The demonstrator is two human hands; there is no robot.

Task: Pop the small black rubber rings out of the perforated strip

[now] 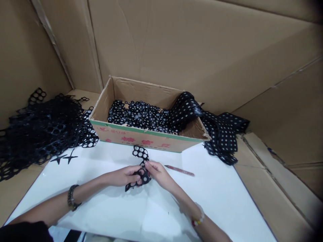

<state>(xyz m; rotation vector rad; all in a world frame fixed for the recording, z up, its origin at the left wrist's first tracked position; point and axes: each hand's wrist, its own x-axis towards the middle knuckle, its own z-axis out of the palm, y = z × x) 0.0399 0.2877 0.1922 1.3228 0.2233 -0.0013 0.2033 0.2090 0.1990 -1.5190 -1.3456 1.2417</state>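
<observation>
The grip of the left hand [126, 175] and right hand [160, 173] pinched a black perforated strip [143, 174] over the counter [217, 191], nearer than the cardboard box [151, 140]. It seemed light, floppy, tearable between holes; best held by solid margins.

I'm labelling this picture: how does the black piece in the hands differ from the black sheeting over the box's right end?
The black piece is small; the black sheeting is far larger. The piece has big, close-set holes; the sheeting, small, spaced pale dots. Left hand and right hand hold the piece; the sheeting drapes over the box. Both are black.
</observation>
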